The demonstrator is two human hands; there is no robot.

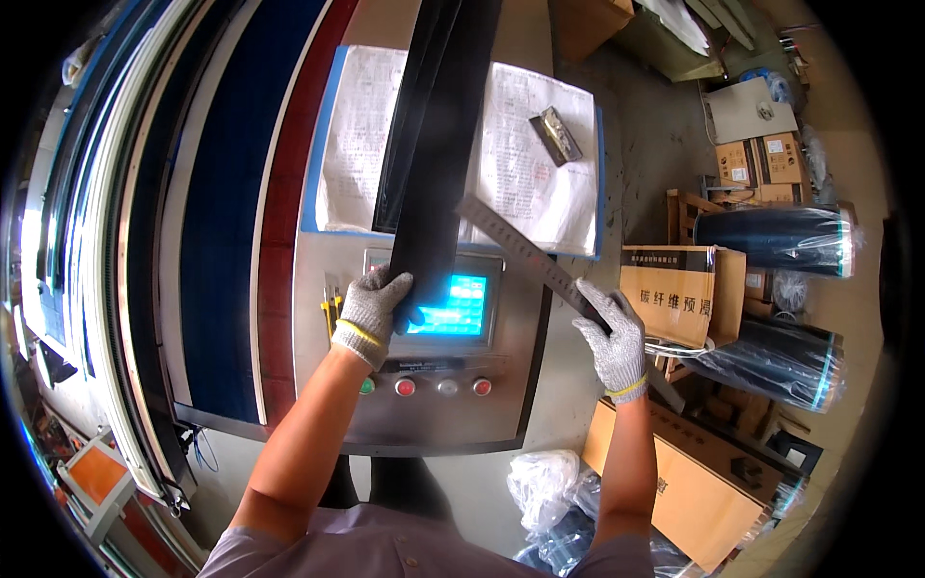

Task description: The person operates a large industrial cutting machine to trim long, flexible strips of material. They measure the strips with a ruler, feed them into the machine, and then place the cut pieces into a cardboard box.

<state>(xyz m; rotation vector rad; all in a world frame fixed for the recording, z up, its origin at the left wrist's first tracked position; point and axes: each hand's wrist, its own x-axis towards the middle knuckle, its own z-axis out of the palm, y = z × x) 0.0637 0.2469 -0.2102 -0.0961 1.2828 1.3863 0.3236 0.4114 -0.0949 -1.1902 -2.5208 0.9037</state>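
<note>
My left hand (369, 310), in a grey knit glove with a yellow cuff band, grips the near end of a long, dark flat strip (438, 144). The strip runs away from me over an open book of written pages (540, 197) and partly covers a lit blue touchscreen (461, 308). Wrapped in a matching glove, my right hand (615, 339) holds a long steel ruler (525, 249). The ruler slants up and left, its far end by the strip's right edge. On the right-hand page lies a small dark block with a shiny top (557, 137).
A metal control panel (438, 424) carries several round buttons below the screen. To the left stretches a long machine bed with a dark blue surface (226, 212). Cardboard boxes (665, 294) and plastic-wrapped black rolls (771, 241) stand at right. Clear plastic wrap (544, 486) lies near my right arm.
</note>
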